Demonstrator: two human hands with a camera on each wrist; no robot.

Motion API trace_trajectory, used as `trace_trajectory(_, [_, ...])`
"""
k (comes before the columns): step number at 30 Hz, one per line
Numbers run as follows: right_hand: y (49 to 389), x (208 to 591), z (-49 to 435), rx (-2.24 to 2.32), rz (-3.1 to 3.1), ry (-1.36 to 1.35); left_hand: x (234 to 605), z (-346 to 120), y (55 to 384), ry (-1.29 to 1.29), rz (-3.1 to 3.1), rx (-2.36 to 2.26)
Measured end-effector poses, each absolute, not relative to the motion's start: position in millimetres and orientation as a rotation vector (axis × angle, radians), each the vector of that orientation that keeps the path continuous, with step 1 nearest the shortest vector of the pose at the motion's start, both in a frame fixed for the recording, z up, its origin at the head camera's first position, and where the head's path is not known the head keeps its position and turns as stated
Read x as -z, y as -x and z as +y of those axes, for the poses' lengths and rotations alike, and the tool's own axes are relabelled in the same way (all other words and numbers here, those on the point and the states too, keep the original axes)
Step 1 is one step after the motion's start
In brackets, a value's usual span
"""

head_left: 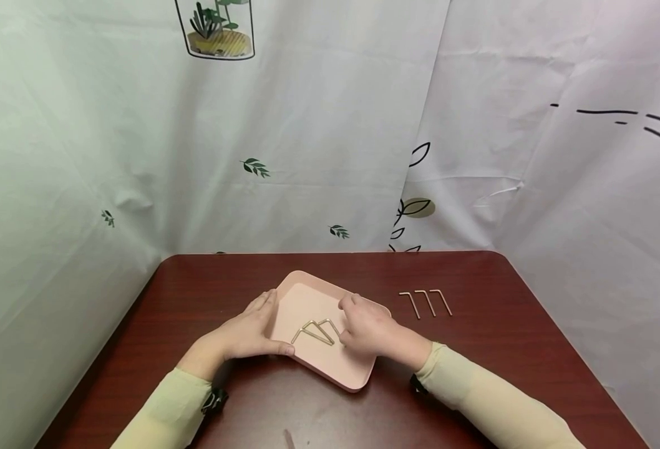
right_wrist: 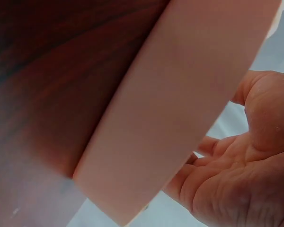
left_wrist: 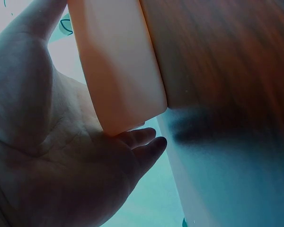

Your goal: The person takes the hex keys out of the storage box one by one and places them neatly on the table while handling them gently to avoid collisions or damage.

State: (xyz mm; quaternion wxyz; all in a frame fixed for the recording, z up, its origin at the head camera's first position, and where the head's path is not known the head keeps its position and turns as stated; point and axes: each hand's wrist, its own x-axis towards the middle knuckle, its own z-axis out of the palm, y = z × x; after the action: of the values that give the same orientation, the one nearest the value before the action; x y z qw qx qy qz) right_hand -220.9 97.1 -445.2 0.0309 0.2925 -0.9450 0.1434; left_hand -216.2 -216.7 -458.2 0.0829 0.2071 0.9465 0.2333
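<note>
A pale pink tray (head_left: 313,298) sits at an angle on the table, with three brass-coloured L-shaped hex keys (head_left: 317,337) lying partly across each other inside it. My left hand (head_left: 248,330) rests at the tray's left corner, its fingers straight along one side and its thumb against the near wall. Over the right part of the tray is my right hand (head_left: 369,327), fingertips inside, thumb and forefinger apart near the rightmost key. In the right wrist view the tray wall (right_wrist: 175,94) hides those fingertips.
Three more L-shaped hex keys (head_left: 425,304) lie in a row on the dark red table (head_left: 476,349), right of the tray. A white patterned cloth (head_left: 330,125) hangs behind the table's far edge. A small dark mark (head_left: 288,438) shows near the front.
</note>
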Motion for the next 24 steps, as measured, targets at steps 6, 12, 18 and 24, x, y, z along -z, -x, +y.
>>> trace_trajectory(6, [219.9,448.7,92.9,-0.461,-2.917,-0.970,459.5,-217.0,214.8,-0.612,2.830,-0.694])
trace_trajectory(12, [219.9,453.0,87.7,-0.446,-2.980,-0.992,460.3,-216.5,214.3,-0.605,2.829,-0.704])
trace_trajectory(18, [219.8,455.6,85.5,-0.435,-3.010,-1.011,460.0,-216.3,215.0,-0.599,2.828,-0.698])
trace_trajectory(24, [218.6,455.6,84.3,-0.424,-3.022,-1.008,458.2,-217.6,216.4,-0.601,2.826,-0.703])
